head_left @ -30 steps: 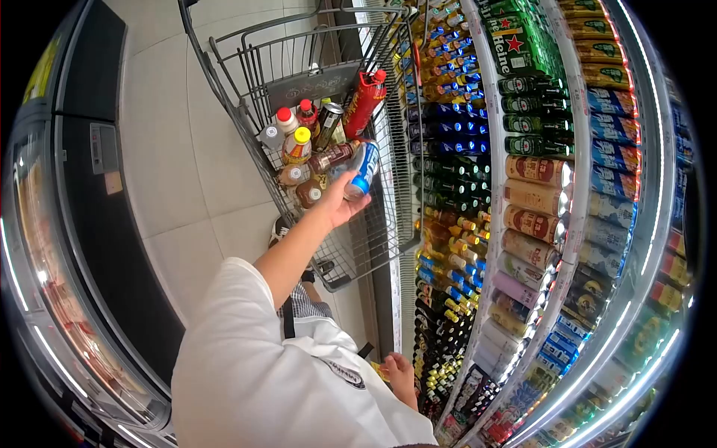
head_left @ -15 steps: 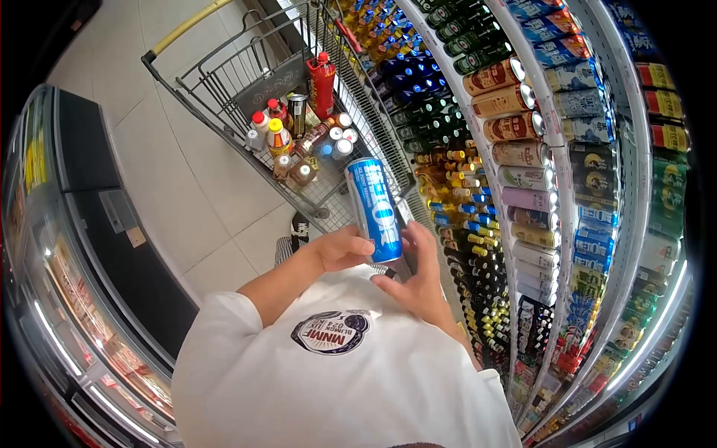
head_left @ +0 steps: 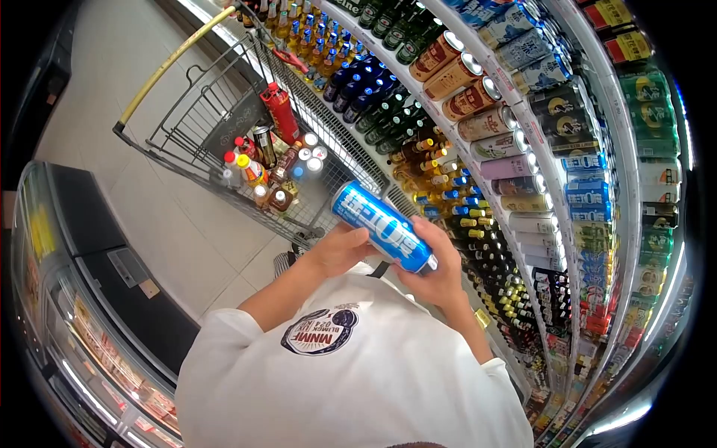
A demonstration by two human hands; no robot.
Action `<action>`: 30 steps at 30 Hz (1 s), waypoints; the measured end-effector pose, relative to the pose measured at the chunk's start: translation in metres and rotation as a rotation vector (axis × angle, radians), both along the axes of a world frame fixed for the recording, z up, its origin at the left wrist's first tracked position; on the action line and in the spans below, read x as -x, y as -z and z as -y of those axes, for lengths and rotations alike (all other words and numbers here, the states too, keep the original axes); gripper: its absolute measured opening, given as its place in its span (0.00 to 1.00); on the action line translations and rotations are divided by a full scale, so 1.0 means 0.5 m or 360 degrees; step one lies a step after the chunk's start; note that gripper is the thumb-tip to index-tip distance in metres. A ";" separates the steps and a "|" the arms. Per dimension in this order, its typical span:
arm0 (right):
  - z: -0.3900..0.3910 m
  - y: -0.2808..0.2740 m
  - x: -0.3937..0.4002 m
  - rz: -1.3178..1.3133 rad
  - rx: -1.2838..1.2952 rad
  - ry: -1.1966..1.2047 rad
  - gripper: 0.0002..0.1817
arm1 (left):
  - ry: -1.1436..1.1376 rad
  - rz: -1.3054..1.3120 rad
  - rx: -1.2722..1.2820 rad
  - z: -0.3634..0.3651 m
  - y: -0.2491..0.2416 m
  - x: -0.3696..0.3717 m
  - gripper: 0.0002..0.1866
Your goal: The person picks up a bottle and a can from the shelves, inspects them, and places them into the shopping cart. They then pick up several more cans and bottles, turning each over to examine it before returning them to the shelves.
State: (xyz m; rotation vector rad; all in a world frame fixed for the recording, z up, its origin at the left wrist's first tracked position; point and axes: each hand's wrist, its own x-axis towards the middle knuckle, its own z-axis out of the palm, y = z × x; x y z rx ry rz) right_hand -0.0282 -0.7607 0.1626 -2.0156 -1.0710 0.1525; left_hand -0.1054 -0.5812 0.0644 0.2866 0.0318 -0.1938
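Note:
A tall blue beer can (head_left: pixel 385 228) with white lettering lies tilted across both my hands in front of my shirt. My left hand (head_left: pixel 340 248) grips its upper left part, thumb along the side. Around the lower right end my right hand (head_left: pixel 439 265) is closed, fingers on the far edge and thumb below. Just beyond the can stands a shopping cart (head_left: pixel 168 160). In it are a red bottle (head_left: pixel 280 112), a yellow-labelled bottle (head_left: pixel 252 170), a dark can (head_left: pixel 264 145) and several other bottles.
Shelves of beer bottles and cans (head_left: pixel 470 97) curve along my right side. To the left is a glass-fronted cooler (head_left: pixel 97 328) with a dark top. Pale floor tiles (head_left: pixel 134 194) lie between the cooler and the cart.
The can has turned from nearly upright to a diagonal tilt. My right hand has closed around its lower end. The view has swung, so the cart appears further left.

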 end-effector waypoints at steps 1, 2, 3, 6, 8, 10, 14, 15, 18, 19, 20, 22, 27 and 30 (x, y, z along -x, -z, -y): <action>0.014 -0.008 -0.007 -0.0027 0.0000 -0.0018 0.38 | -0.0056 -0.0039 -0.0017 -0.004 -0.003 -0.004 0.43; 0.028 -0.018 -0.011 -0.0083 0.0025 -0.0002 0.38 | -0.0056 -0.0101 -0.0109 -0.001 0.015 -0.006 0.41; 0.038 -0.024 -0.014 -0.0152 0.0023 0.0002 0.38 | 0.0009 -0.0128 -0.0143 0.006 0.031 -0.007 0.40; 0.071 -0.027 -0.010 -0.0751 -0.0120 0.0050 0.42 | 0.0172 -0.0095 -0.0067 0.013 0.034 -0.004 0.38; 0.067 -0.035 -0.014 -0.0949 -0.0239 0.0075 0.43 | 0.0237 -0.0081 0.0025 0.023 0.032 -0.010 0.36; 0.057 -0.045 -0.012 -0.1079 -0.0307 0.0176 0.44 | 0.0246 -0.0116 -0.0006 0.034 0.020 -0.017 0.38; 0.054 -0.032 0.008 -0.1529 -0.0677 0.0546 0.41 | 0.0174 -0.0021 -0.0393 0.035 0.005 -0.047 0.38; 0.065 -0.018 0.003 -0.1639 -0.0700 0.0650 0.40 | 0.0169 0.0048 -0.0557 0.036 0.007 -0.054 0.36; 0.100 -0.012 -0.022 -0.1546 -0.0822 0.0818 0.36 | 0.0258 0.0109 -0.1017 0.048 0.010 -0.065 0.32; 0.118 -0.036 -0.040 -0.1491 -0.0808 0.0864 0.36 | 0.0378 0.0130 -0.1309 0.057 0.018 -0.071 0.29; 0.139 -0.056 -0.061 -0.1342 -0.0794 0.0864 0.35 | 0.0301 0.0117 -0.1379 0.075 0.017 -0.069 0.29; 0.193 -0.078 -0.113 -0.0825 -0.0712 0.0937 0.35 | 0.0273 -0.0088 -0.1449 0.091 -0.007 -0.058 0.30; 0.337 -0.188 -0.264 0.0040 -0.0407 0.1195 0.34 | 0.0085 -0.0545 -0.1508 0.039 0.033 0.000 0.23; 0.381 -0.246 -0.341 0.0525 -0.0283 0.1457 0.33 | -0.0159 -0.0740 -0.1569 -0.017 0.083 0.041 0.19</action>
